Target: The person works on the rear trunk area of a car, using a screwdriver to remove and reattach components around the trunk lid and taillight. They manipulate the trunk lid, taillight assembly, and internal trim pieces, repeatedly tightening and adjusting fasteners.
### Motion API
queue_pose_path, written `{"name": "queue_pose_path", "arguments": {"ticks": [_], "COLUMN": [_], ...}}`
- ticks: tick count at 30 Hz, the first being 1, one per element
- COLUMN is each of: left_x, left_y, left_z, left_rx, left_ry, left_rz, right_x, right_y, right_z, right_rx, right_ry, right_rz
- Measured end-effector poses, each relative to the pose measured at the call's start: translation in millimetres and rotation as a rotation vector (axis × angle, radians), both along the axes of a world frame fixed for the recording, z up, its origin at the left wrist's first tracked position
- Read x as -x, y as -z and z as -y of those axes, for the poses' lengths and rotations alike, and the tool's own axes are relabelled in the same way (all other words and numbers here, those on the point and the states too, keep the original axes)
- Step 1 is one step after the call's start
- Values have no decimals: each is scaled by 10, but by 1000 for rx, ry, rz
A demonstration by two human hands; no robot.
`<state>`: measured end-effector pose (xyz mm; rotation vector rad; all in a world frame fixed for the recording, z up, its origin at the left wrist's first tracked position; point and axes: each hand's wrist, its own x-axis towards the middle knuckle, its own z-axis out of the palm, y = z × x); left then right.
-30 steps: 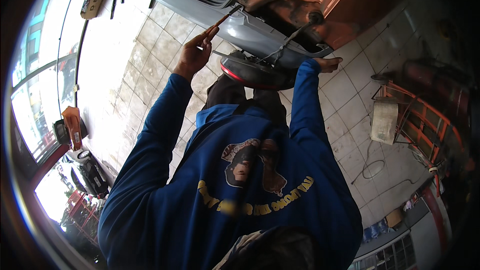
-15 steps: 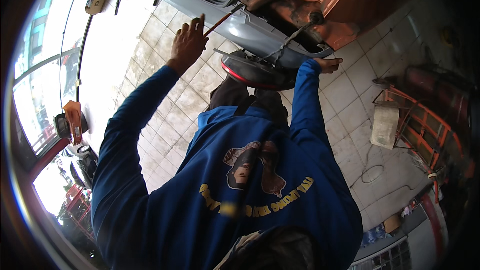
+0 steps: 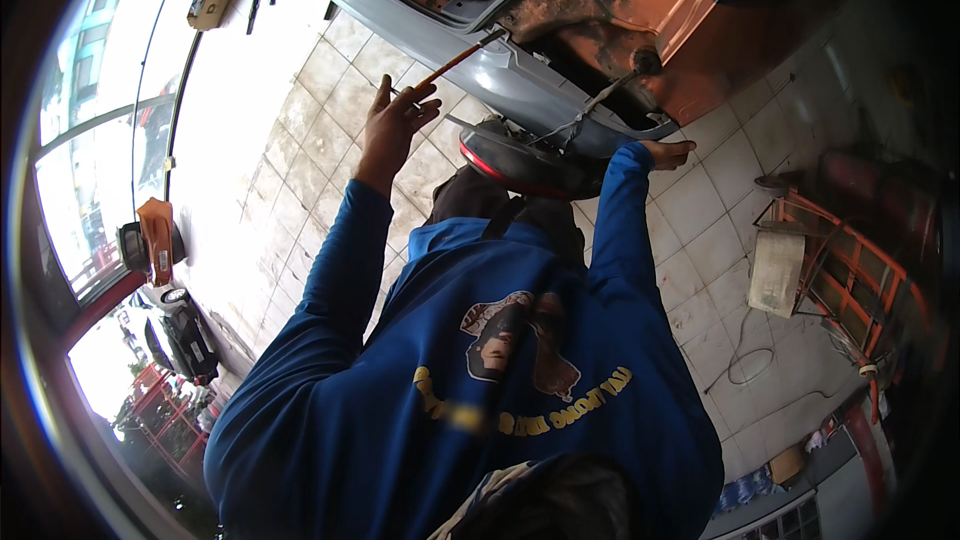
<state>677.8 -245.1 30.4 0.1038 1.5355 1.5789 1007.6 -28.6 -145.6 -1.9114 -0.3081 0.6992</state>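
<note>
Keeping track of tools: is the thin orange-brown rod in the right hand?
No, the thin orange-brown rod runs from the left hand to the grey bumper.

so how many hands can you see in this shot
2: the left hand at the near end of the thin orange-brown tool, and the right hand by the right corner of the grey bumper. No others show.

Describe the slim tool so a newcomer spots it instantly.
Find the grey bumper up top. Below its left stretch is the left hand; from there the slim tool slants up to the bumper's edge. Its straight orange-brown shaft differs from the bulky dark lamp.
</note>
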Motion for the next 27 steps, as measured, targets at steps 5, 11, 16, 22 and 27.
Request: {"name": "queue_pose_path", "arguments": {"ticks": [5, 11, 16, 22, 27], "left_x": [35, 181, 188, 244, 210], "left_y": [120, 368, 367, 287, 198], "left_z": [116, 20, -158, -268, -245], "left_rx": [7, -118, -280, -54, 127], "left_ry": [-54, 42, 110, 235, 284], "left_rz": [150, 512, 949, 646, 342], "right_x": [-82, -206, -63, -78, -31], "right_y": [251, 615, 488, 386, 367], "right_z": [19, 57, 71, 53, 84], "right_rx": [-27, -41, -80, -99, -120], "right_ry": [-25, -211, -215, -194, -181], "right_rz": [26, 610, 510, 399, 336]}}
